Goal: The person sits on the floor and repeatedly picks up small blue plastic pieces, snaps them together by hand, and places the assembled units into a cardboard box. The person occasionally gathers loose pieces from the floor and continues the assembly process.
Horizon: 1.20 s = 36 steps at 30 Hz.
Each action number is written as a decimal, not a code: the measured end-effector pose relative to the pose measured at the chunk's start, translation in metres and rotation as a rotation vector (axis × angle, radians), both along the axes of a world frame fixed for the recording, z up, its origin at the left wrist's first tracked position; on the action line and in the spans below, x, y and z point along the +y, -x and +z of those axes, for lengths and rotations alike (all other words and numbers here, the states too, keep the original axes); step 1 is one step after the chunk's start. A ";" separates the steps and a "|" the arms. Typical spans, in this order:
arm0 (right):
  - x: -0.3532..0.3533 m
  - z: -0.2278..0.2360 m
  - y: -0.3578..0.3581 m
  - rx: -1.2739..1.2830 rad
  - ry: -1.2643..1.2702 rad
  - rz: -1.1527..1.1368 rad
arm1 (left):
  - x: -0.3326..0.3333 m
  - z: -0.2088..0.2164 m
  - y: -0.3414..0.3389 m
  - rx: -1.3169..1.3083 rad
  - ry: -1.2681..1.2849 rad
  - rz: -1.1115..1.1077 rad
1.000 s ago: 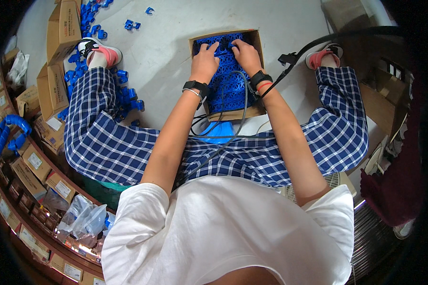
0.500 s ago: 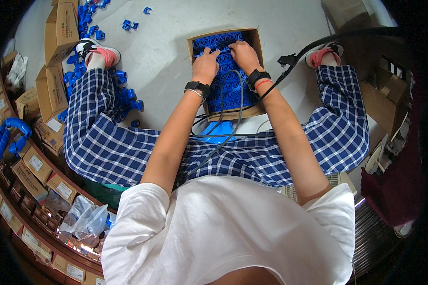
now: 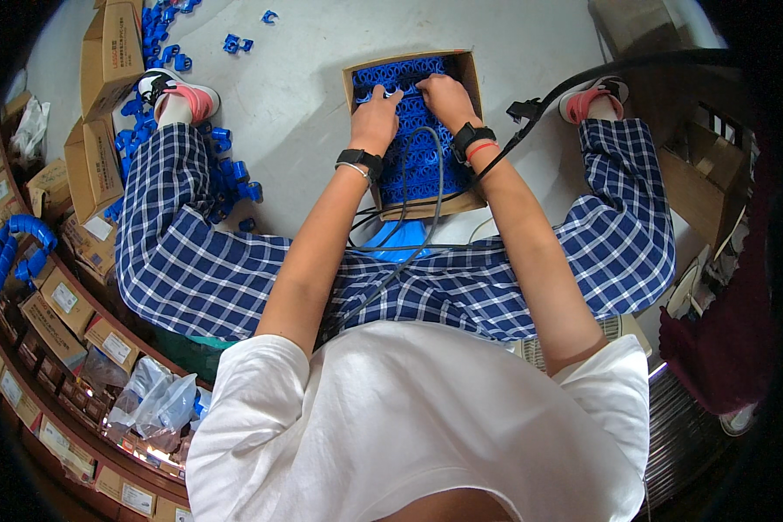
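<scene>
An open cardboard box stands on the floor between my legs, packed with tight rows of blue plastic pipe clips. Both hands reach into its far half. My left hand is at the left side, its fingers bent down and closed on a row of clips. Across from it, my right hand has thumb and fingers pinched on the same row near the right wall. The fingertips are partly hidden among the clips. Just beyond the hands, a dark gap shows between rows.
Loose blue clips lie heaped beside my left leg, a few farther off. Cardboard boxes line the left. A thick black cable crosses from the right, and a thin grey cord loops over the box. Another carton stands at right.
Both hands stay at the same row in the box, with only slight finger movement. The box and the loose clips look the same.
</scene>
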State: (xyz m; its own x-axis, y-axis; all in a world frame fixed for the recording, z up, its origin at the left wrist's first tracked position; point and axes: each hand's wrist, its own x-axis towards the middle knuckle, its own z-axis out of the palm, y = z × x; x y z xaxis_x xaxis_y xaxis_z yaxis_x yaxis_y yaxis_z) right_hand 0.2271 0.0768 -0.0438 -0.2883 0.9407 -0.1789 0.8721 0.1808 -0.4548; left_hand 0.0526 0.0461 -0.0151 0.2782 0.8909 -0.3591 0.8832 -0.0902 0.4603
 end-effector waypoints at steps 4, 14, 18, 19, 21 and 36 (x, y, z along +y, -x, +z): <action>0.000 0.001 0.003 -0.021 0.039 -0.039 | -0.001 -0.004 0.001 -0.013 -0.031 -0.008; 0.005 -0.008 -0.004 0.041 0.045 -0.005 | -0.002 -0.004 0.002 -0.020 -0.057 -0.015; 0.008 -0.015 -0.007 0.087 0.037 0.039 | -0.002 -0.004 0.002 -0.008 -0.047 -0.035; 0.008 -0.016 -0.007 0.081 0.032 0.052 | -0.001 -0.005 0.002 -0.012 -0.046 -0.040; 0.009 -0.017 -0.008 0.068 0.019 0.073 | 0.000 -0.005 0.001 -0.019 -0.053 -0.051; 0.005 -0.011 -0.007 0.035 0.025 0.078 | 0.008 -0.002 -0.003 -0.013 0.082 -0.044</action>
State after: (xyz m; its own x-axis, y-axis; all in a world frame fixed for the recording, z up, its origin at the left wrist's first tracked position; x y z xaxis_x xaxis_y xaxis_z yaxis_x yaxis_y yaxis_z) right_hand 0.2338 0.0821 -0.0552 -0.3671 0.9104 -0.1908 0.8393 0.2357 -0.4899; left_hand 0.0552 0.0539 -0.0169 0.3220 0.8453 -0.4264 0.8730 -0.0907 0.4793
